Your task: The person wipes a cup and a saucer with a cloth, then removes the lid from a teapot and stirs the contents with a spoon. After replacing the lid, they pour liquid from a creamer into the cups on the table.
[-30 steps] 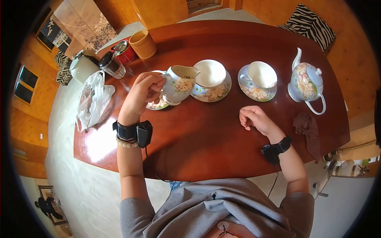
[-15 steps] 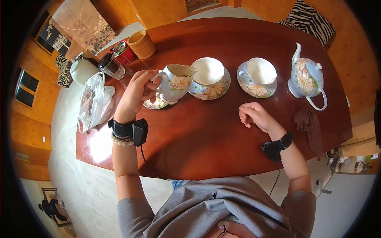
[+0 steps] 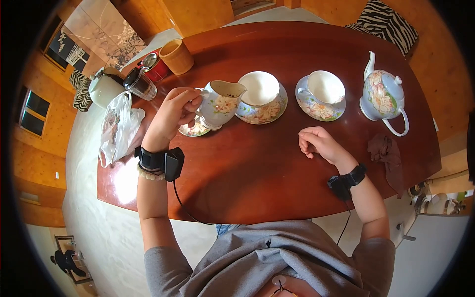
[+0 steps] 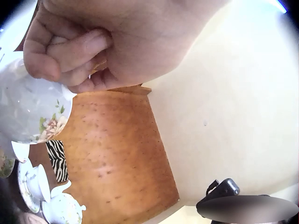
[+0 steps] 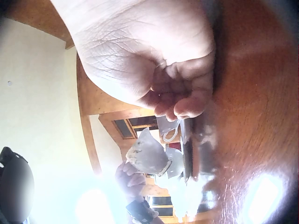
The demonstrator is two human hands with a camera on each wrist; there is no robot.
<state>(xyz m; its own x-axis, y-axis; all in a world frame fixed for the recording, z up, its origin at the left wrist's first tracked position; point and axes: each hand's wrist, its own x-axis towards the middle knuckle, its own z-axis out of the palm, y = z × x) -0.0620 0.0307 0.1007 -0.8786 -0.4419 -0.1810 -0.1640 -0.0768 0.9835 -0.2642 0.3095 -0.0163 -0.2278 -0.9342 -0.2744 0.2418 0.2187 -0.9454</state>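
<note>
My left hand (image 3: 174, 113) grips the handle of a pale blue, flower-painted milk jug (image 3: 222, 106), holding it raised over the left saucer (image 3: 190, 130). Its spout points right toward a matching teacup (image 3: 258, 88), overlapping that cup's saucer in the head view. Dark specks show inside the jug's mouth. The left wrist view has the jug's body (image 4: 32, 109) below the curled fingers. On the bare wood in front of the second teacup (image 3: 326, 89), my right hand (image 3: 321, 147) rests with loosely curled fingers, holding nothing.
A matching teapot (image 3: 381, 96) stands at the right, with a brown cloth (image 3: 385, 153) nearer me. Along the left edge are a plastic bag (image 3: 118, 128), a pale kettle (image 3: 105, 90), a dark-lidded glass jar (image 3: 141, 84), a red tin (image 3: 156, 67) and a wooden cup (image 3: 177, 57).
My left hand and the jug have shifted slightly left, staying raised. The whole view has moved a little. My right hand stays resting in place.
</note>
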